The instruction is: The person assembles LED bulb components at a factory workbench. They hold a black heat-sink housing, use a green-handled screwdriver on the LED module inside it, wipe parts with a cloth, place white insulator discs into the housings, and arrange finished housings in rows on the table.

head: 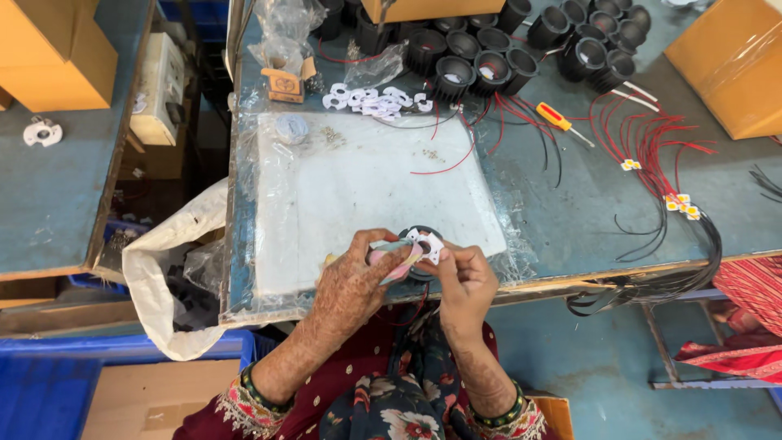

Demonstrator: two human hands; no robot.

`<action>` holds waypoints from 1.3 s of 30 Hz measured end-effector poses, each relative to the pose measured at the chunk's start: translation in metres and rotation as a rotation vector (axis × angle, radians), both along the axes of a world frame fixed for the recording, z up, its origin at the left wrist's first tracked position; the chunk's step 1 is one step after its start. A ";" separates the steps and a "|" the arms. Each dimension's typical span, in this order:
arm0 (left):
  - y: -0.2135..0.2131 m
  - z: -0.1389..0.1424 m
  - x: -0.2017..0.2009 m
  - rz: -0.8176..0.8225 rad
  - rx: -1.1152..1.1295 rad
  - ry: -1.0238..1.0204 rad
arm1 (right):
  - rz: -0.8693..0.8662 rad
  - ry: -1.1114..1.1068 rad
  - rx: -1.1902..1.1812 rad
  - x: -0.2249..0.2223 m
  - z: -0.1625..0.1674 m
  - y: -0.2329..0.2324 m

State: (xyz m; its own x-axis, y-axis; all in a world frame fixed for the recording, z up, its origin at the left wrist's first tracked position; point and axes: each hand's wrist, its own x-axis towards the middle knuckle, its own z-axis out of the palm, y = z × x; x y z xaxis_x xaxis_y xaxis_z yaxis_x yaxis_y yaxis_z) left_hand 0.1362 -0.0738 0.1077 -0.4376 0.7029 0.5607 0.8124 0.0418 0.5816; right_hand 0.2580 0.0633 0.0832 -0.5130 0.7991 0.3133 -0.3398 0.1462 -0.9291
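Black and ribbed, a small round lamp housing [420, 244] sits low in the middle of the frame, over the near edge of a white sheet [358, 187]. The left hand [352, 281] closes its fingers around the housing and a pale strip [397, 259]. The right hand [466, 281] pinches a white plastic ring [429, 244] onto the housing's top. More black housings [481, 57] crowd the top of the frame, with loose white rings [375, 100] just below them. Red and black wires [652, 147] trail across the blue table [570, 220] at right, near a red-handled screwdriver [556, 118].
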 end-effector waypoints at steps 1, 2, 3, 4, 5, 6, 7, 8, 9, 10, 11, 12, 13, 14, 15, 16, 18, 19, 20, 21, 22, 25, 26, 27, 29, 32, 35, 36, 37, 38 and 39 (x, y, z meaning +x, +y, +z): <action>0.001 0.001 -0.001 0.000 0.017 0.036 | 0.004 0.000 0.013 0.001 0.000 0.000; 0.002 0.002 -0.001 -0.003 0.033 0.071 | 0.005 -0.001 0.025 0.002 0.000 -0.001; 0.004 0.003 -0.001 -0.006 0.049 0.104 | 0.006 -0.004 0.036 0.003 0.000 -0.001; 0.006 0.003 -0.001 -0.007 0.018 0.091 | -0.007 0.002 0.034 0.004 0.000 -0.001; 0.007 0.003 0.000 -0.008 -0.013 0.078 | -0.019 0.007 0.032 0.004 0.000 -0.002; 0.009 0.002 0.002 -0.008 -0.042 0.065 | -0.031 0.014 0.032 0.004 0.001 -0.002; 0.010 0.002 0.004 -0.018 -0.033 0.043 | -0.038 0.022 0.030 0.005 0.001 -0.002; 0.009 0.001 0.006 -0.029 -0.024 0.021 | -0.046 0.030 0.027 0.007 0.001 -0.003; 0.008 0.001 0.009 -0.039 -0.017 -0.001 | -0.053 0.037 0.023 0.007 0.000 -0.003; 0.008 0.000 0.012 -0.053 -0.008 -0.031 | -0.053 0.046 0.023 0.008 0.000 -0.004; 0.006 -0.002 0.015 -0.068 0.000 -0.061 | -0.052 0.054 0.022 0.009 0.000 -0.005; 0.005 -0.005 0.019 -0.083 0.007 -0.092 | -0.053 0.061 0.021 0.010 -0.001 -0.007; 0.004 -0.008 0.022 -0.087 0.024 -0.130 | -0.056 0.057 0.003 0.010 -0.001 -0.008; 0.006 -0.012 0.026 -0.091 0.043 -0.169 | -0.058 0.051 -0.013 0.011 -0.001 -0.009; 0.008 -0.017 0.028 -0.094 0.063 -0.208 | -0.059 0.046 -0.028 0.012 0.000 -0.010; 0.011 -0.023 0.029 -0.127 0.079 -0.271 | -0.066 0.036 -0.042 0.012 0.000 -0.009; 0.018 -0.034 0.030 -0.190 0.112 -0.398 | -0.076 0.014 -0.068 0.013 0.002 -0.007; 0.020 -0.039 0.027 -0.261 0.110 -0.828 | -0.067 0.033 -0.101 0.013 0.002 -0.005; 0.022 -0.043 0.022 -0.327 0.105 -1.258 | -0.058 0.051 -0.134 0.013 0.003 -0.003; 0.021 -0.046 0.017 -0.388 0.095 -1.686 | -0.048 0.072 -0.166 0.012 0.002 -0.002; 0.018 -0.048 0.010 -0.469 0.199 -1.762 | -0.047 0.078 -0.163 0.013 0.001 0.000; 0.005 -0.048 -0.009 -0.578 0.424 -1.985 | -0.048 0.080 -0.168 0.013 -0.006 0.003; 0.000 -0.048 -0.014 -0.523 0.435 -2.064 | -0.050 0.071 -0.178 0.014 -0.009 0.003; -0.003 -0.047 -0.018 -0.467 0.446 -2.141 | -0.051 0.065 -0.186 0.015 -0.013 0.004; -0.009 -0.045 -0.027 -0.521 0.378 -1.869 | -0.032 0.076 -0.194 0.015 -0.021 0.006; -0.019 -0.040 -0.046 -0.321 0.149 -1.086 | -0.028 0.102 -0.217 0.019 -0.034 0.009; -0.032 -0.025 -0.078 -0.315 0.093 -1.016 | -0.063 0.111 -0.268 0.029 -0.043 0.014; -0.037 -0.018 -0.094 -0.119 0.048 -0.995 | -0.078 0.112 -0.291 0.031 -0.045 0.015; -0.041 -0.010 -0.110 0.079 0.000 -0.969 | -0.081 0.110 -0.307 0.032 -0.047 0.016; -0.043 -0.004 -0.123 -0.023 0.213 -1.034 | -0.084 0.106 -0.326 0.035 -0.049 0.016; -0.043 -0.001 -0.133 -0.127 0.426 -1.094 | -0.089 0.102 -0.345 0.035 -0.050 0.016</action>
State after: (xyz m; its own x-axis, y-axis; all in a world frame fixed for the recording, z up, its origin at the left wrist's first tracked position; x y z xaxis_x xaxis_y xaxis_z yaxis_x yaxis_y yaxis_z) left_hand 0.0036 -0.1171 0.1071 -0.7714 0.6228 0.1308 -0.1422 -0.3690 0.9185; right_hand 0.2934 0.0794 0.0328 -0.4171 0.9066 0.0636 -0.4336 -0.1370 -0.8906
